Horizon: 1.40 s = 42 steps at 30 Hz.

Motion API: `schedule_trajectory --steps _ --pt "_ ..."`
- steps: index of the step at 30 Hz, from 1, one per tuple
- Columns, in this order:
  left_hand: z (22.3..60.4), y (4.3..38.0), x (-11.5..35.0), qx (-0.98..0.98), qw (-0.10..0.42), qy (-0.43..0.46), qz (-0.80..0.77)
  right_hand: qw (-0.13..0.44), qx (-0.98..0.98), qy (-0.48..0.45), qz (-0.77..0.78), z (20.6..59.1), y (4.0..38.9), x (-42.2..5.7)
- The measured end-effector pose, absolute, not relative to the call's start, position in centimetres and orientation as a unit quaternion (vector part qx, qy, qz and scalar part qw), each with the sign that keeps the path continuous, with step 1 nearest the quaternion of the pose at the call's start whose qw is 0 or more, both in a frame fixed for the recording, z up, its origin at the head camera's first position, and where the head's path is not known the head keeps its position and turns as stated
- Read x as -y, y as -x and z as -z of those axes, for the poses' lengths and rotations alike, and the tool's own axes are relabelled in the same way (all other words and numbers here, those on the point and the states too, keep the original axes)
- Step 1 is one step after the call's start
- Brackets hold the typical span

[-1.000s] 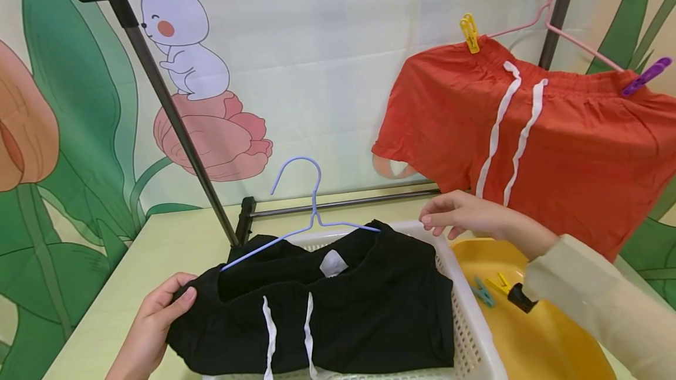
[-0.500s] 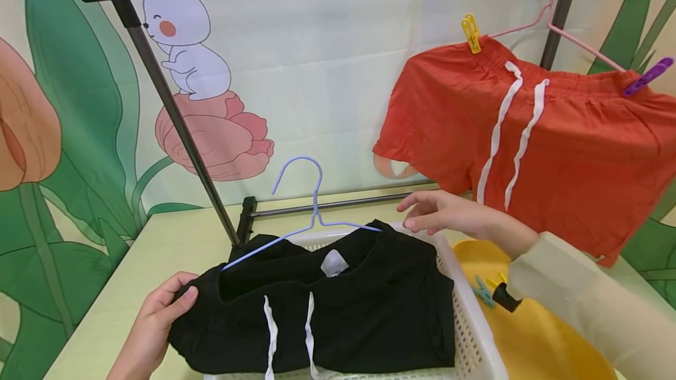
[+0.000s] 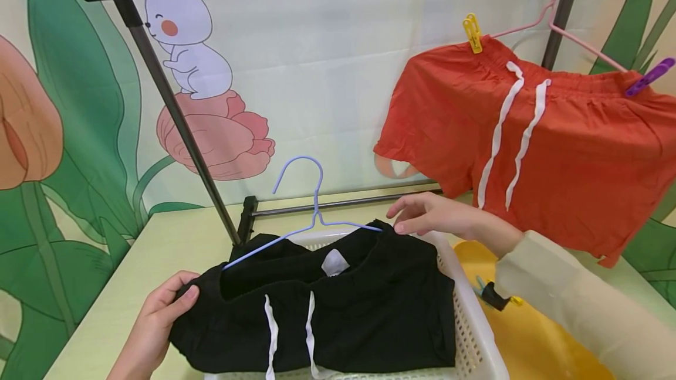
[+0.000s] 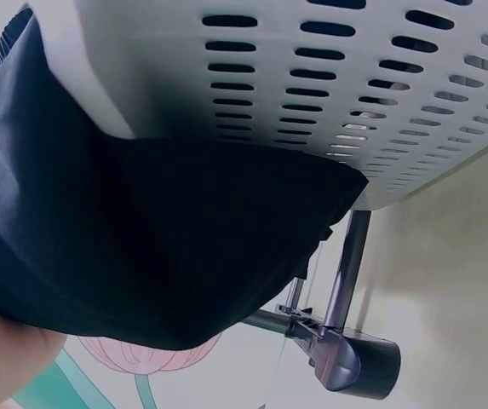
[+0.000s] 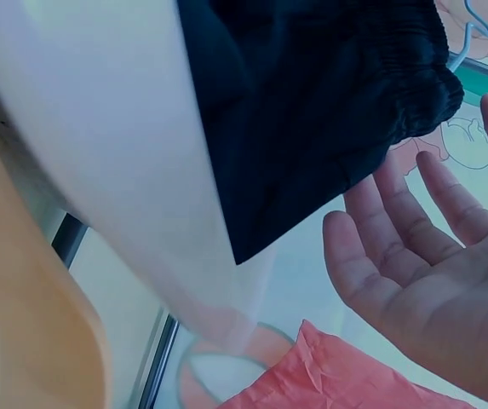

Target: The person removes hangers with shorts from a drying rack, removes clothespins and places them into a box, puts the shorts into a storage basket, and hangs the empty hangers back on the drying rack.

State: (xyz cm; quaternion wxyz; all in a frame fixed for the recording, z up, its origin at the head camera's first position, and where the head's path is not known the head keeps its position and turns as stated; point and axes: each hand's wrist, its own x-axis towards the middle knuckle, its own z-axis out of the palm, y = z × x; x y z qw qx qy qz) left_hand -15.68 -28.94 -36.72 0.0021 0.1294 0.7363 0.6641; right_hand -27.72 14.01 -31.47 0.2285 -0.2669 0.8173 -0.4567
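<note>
Black shorts (image 3: 380, 304) with white drawstrings lie over a white laundry basket (image 3: 472, 327), their waistband gaping. A blue hanger (image 3: 315, 216) sits inside the waistband, hook up. My left hand (image 3: 164, 315) grips the waistband's left end, thumb in front. At the right end of the waistband is my right hand (image 3: 435, 214), fingers loosely bent, thumb close to the cloth. In the right wrist view the right hand (image 5: 431, 256) has its fingers spread beside the gathered waistband, with a gap between thumb and fingers. Black cloth (image 4: 167, 230) hangs past the basket wall in the left wrist view.
A dark metal rack (image 3: 174, 107) stands behind the basket. Red shorts (image 3: 560, 151) hang at right from a pink hanger (image 3: 586, 48), with a yellow clothespin (image 3: 472, 34) and a purple clothespin (image 3: 649, 78). Right of the basket is a yellow basin (image 3: 544, 333) with clothespins, partly under the right sleeve.
My right hand has moved left from over the basket's right rim to the right end of the waistband. My left hand, the black shorts and the blue hanger stay nearly still.
</note>
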Motion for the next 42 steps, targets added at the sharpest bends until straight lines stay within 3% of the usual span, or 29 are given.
schedule_trajectory --steps 25,42 --pt "36.8 15.5 29.2 -0.738 0.006 -0.118 -0.664 0.222 -0.832 0.276 0.427 31.4 27.6 -12.4" --pt "36.9 15.5 29.3 -0.723 0.004 -0.13 -0.678 0.188 -0.831 0.314 0.419 30.7 27.3 -11.9"
